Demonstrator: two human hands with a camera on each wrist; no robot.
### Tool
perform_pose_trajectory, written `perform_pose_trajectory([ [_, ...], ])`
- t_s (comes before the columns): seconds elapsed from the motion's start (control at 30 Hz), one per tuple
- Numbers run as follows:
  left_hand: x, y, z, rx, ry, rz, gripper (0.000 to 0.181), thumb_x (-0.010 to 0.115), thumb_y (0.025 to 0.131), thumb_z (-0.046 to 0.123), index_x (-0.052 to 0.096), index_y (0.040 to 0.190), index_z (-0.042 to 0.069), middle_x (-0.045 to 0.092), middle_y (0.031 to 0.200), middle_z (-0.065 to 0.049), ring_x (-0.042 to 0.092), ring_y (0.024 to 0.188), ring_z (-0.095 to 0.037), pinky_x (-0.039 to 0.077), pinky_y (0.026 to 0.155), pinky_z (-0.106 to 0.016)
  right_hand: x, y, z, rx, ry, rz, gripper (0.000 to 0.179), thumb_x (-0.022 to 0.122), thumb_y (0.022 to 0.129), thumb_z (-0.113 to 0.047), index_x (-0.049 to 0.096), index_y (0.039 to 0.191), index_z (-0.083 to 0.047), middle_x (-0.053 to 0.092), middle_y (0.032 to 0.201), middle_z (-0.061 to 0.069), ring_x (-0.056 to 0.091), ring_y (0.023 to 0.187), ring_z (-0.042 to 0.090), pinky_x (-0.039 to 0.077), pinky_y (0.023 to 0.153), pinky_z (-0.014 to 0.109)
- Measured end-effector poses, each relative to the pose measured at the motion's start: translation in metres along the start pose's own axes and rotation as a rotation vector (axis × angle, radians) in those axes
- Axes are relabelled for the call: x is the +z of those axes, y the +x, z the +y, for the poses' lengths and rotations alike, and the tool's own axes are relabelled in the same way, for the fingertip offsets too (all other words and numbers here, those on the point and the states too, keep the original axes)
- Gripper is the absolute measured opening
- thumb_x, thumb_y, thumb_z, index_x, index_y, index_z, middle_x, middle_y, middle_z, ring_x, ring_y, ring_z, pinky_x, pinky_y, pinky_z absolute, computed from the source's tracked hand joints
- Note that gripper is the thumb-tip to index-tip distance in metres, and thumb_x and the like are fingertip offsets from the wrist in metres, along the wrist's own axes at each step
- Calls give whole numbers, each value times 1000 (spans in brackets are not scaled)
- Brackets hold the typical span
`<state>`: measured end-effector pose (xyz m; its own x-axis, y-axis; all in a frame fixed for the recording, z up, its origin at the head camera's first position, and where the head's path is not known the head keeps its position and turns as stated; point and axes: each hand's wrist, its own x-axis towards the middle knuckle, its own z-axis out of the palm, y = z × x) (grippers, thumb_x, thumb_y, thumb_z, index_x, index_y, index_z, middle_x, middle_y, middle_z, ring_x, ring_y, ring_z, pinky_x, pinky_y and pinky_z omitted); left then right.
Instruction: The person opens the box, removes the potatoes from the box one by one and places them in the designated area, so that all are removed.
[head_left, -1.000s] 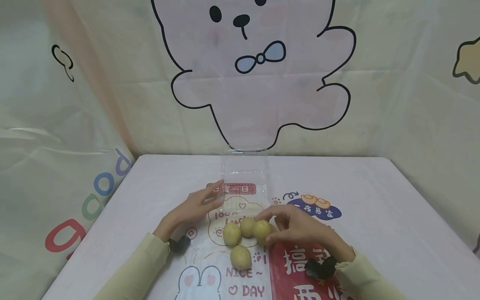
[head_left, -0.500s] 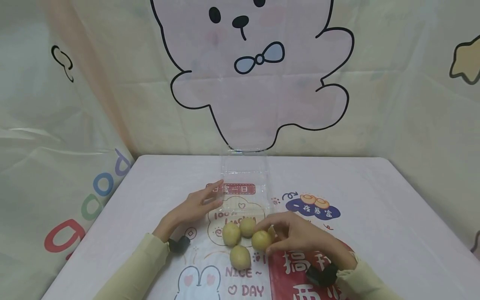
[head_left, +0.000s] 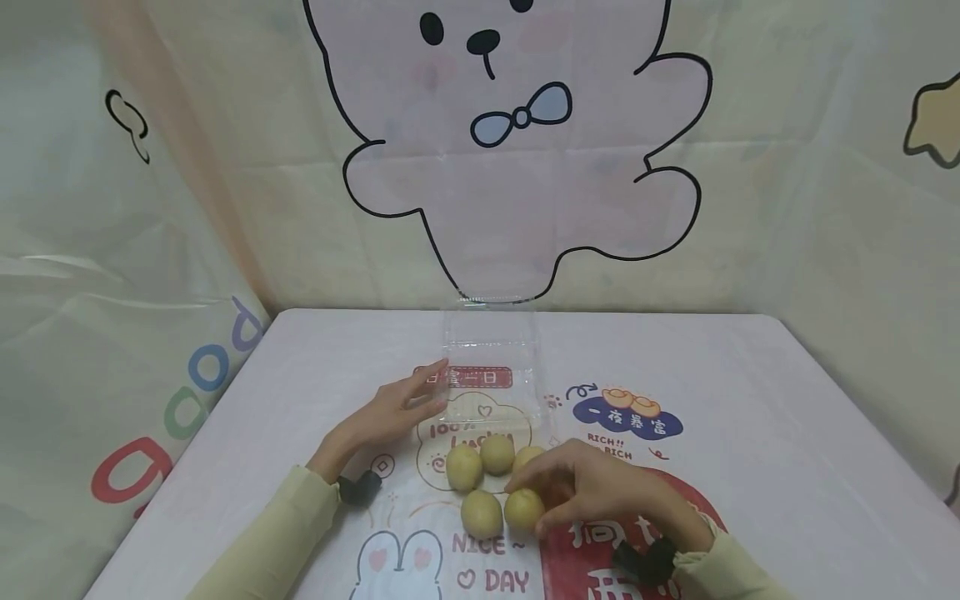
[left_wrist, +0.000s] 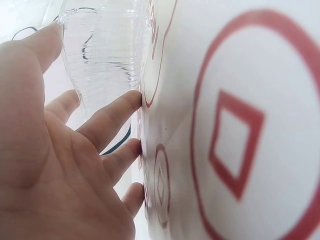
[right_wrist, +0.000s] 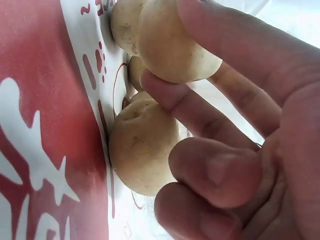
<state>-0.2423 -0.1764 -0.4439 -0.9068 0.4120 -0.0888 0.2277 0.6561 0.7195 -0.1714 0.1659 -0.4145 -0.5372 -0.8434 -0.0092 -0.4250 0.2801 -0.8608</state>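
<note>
My right hand (head_left: 600, 492) pinches a round, yellowish potato (head_left: 523, 510) between thumb and fingers. In the right wrist view, this potato (right_wrist: 175, 45) sits above another potato (right_wrist: 142, 147) near the curled lower fingers. Several more lie on the printed cloth in the head view: a left potato (head_left: 464, 467), a back potato (head_left: 497, 454), a front potato (head_left: 482, 515), and one partly hidden behind my right hand. My left hand (head_left: 390, 412) has its fingers spread against the left side of a clear plastic box (head_left: 491, 408), whose wall (left_wrist: 102, 55) also shows in the left wrist view.
The box's transparent lid (head_left: 489, 325) stands raised at the back. A white cloth (head_left: 720, 400) with printed words and drawings covers the table. Behind it hangs a curtain (head_left: 585, 192) with a cartoon figure. Dark bands (head_left: 643, 560) circle both wrists.
My right hand has drawn the pinched potato toward me, beside the front potato. Another potato now shows behind that hand. The left hand and the box have stayed in place.
</note>
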Motion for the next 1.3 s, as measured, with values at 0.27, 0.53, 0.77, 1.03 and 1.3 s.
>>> perform_pose_trajectory([
  [0.27,-1,1,2,-11,-2,-4,71,54,98,62,19,159,50,41,163,-8,33,153,-35,22,121,-69,4,-2,-8,73,-112,-7,43,84,83,-35,73,124,-26,72,105,-17,63,89,8,56,78,23],
  [0.53,-1,1,1,-2,1,-2,72,53,98,64,20,159,50,41,162,-8,34,153,-35,22,121,-69,9,-2,-15,162,-188,-13,39,85,83,-35,74,120,-35,72,99,-24,63,85,2,54,76,21],
  [0.77,-1,1,0,-6,-2,-6,71,53,98,63,20,159,50,40,163,-8,35,152,-34,22,121,-69,13,-2,-11,176,-205,2,40,85,82,-38,74,121,-36,73,103,-24,63,84,0,55,79,20],
  [1.03,-2,0,0,3,-8,-7,71,53,99,62,20,160,48,39,163,-8,35,153,-34,21,122,-69,14,-2,-13,201,-242,13,45,84,83,-40,72,126,-35,74,110,-23,65,85,-3,57,84,20],
  [1.3,-2,0,2,18,-26,-9,70,53,100,59,20,161,46,41,162,-9,35,153,-35,21,122,-68,10,-3,-22,237,-268,1,46,83,83,-44,70,127,-39,74,106,-24,65,84,-2,56,78,20],
])
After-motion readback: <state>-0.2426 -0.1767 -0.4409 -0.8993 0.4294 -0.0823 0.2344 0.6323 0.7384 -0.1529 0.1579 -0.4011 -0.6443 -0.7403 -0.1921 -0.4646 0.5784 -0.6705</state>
